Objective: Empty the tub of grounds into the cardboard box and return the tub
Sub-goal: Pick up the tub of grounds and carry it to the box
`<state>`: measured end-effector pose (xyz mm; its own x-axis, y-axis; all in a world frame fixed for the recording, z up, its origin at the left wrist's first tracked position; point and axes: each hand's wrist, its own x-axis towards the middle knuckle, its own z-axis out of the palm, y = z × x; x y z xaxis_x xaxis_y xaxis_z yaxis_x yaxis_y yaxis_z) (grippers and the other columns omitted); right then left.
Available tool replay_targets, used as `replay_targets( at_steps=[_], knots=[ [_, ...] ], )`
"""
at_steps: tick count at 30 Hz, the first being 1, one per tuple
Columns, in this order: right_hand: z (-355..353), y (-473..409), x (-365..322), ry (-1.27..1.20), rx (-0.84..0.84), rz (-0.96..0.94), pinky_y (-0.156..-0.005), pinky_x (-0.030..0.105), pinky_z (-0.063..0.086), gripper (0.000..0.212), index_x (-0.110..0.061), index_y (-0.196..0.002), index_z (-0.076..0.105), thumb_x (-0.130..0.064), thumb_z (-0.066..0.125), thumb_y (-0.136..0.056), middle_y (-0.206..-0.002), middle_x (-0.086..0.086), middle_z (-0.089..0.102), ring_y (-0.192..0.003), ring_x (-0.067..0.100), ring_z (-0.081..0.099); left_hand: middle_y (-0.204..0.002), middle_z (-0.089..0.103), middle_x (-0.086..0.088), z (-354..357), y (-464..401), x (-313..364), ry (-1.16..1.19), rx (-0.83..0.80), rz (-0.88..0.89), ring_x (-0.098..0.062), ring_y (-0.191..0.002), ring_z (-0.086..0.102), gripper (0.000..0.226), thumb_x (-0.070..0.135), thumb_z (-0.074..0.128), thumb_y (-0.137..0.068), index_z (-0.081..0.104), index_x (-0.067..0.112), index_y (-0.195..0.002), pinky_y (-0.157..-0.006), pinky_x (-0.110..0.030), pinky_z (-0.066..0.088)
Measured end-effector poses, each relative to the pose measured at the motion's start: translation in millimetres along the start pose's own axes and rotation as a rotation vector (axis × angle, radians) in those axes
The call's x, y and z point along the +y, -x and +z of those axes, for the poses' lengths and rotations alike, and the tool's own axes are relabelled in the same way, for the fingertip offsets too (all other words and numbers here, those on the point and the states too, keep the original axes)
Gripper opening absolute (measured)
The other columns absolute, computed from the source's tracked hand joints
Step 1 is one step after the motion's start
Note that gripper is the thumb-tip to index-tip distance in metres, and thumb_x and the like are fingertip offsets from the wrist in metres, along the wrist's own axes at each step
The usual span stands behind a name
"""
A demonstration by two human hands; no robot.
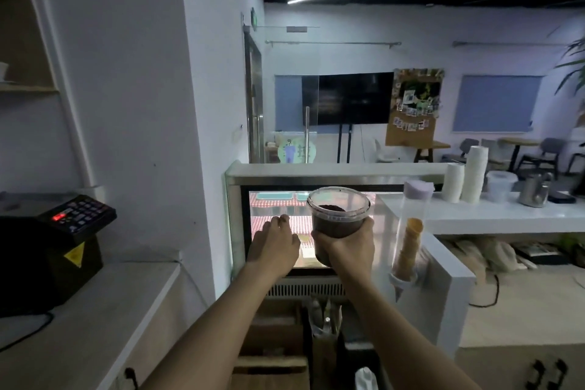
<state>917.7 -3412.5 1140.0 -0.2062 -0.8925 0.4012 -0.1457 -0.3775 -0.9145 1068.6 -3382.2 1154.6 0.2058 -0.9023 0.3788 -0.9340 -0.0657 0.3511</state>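
Note:
A clear plastic tub (pixel 338 211) holding dark grounds is held upright in front of the lit display case (pixel 235 222). My right hand (pixel 345 245) grips the tub from below and behind. My left hand (pixel 274 239) is stretched out just left of the tub, fingers curled, holding nothing, not touching the tub. Cardboard boxes (pixel 272 339) stand on the floor below my arms, in shadow; their insides are hard to make out.
A black machine with a keypad (pixel 53 241) sits on the left counter (pixel 95 310). A clear cone dispenser (pixel 410 231), stacked white cups (pixel 474 177) and a metal jug (pixel 535 193) stand on the white counter at right. Tables and chairs fill the room beyond.

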Motion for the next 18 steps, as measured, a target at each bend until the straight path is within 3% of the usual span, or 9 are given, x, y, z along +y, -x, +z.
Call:
replay_targets(
  at_steps=[3, 7, 12, 16, 18],
  knots=[
    [27.8, -32.8, 24.4, 0.006, 0.006, 0.023, -0.054, 0.008, 0.042, 0.089, -0.027, -0.120, 0.042, -0.030, 0.096, -0.049, -0.108, -0.005, 0.061, -0.091, 0.013, 0.060, -0.142, 0.045, -0.007, 22.7, -41.1, -16.5, -0.001, -0.003, 0.008, -0.024, -0.121, 0.049, 0.053, 0.036, 0.039, -0.100, 0.030, 0.012, -0.146, -0.095, -0.035, 0.047],
    [74.3, -75.3, 62.3, 0.005, 0.039, 0.064, -0.049, 0.003, 0.043, 0.085, -0.029, -0.114, 0.043, -0.029, 0.096, -0.048, -0.103, -0.006, 0.062, -0.083, -0.003, 0.055, -0.142, 0.046, -0.008, 61.2, -105.9, -48.4, 0.007, -0.029, 0.019, -0.024, -0.121, 0.050, 0.053, 0.036, 0.039, -0.099, 0.030, 0.012, -0.146, -0.096, -0.037, 0.047],
    [141.9, -127.3, 121.1, 0.046, 0.090, 0.108, -0.055, 0.010, 0.048, 0.084, -0.031, -0.113, 0.042, -0.038, 0.092, -0.045, -0.103, -0.009, 0.064, -0.087, 0.005, 0.063, -0.142, 0.045, -0.008, 122.5, -195.1, -96.0, 0.045, -0.088, 0.045, -0.025, -0.123, 0.048, 0.052, 0.036, 0.041, -0.098, 0.033, 0.013, -0.144, -0.101, -0.039, 0.042],
    [187.9, -161.5, 169.5, 0.085, 0.125, 0.167, -0.073, 0.042, 0.062, 0.090, -0.032, -0.117, 0.042, -0.041, 0.093, -0.043, -0.108, -0.004, 0.065, -0.096, 0.019, 0.067, -0.139, 0.046, -0.010, 171.9, -255.0, -136.4, 0.037, -0.169, 0.085, -0.025, -0.120, 0.047, 0.050, 0.033, 0.038, -0.099, 0.033, 0.011, -0.145, -0.097, -0.037, 0.042],
    [203.5, -171.8, 194.9, 0.081, 0.143, 0.198, -0.070, 0.044, 0.063, 0.088, -0.038, -0.113, 0.042, -0.041, 0.094, -0.043, -0.106, -0.008, 0.066, -0.094, 0.016, 0.068, -0.138, 0.045, -0.011, 195.8, -277.2, -153.3, 0.022, -0.207, 0.105, -0.025, -0.119, 0.046, 0.052, 0.033, 0.036, -0.100, 0.031, 0.009, -0.146, -0.096, -0.038, 0.042]
  ],
)
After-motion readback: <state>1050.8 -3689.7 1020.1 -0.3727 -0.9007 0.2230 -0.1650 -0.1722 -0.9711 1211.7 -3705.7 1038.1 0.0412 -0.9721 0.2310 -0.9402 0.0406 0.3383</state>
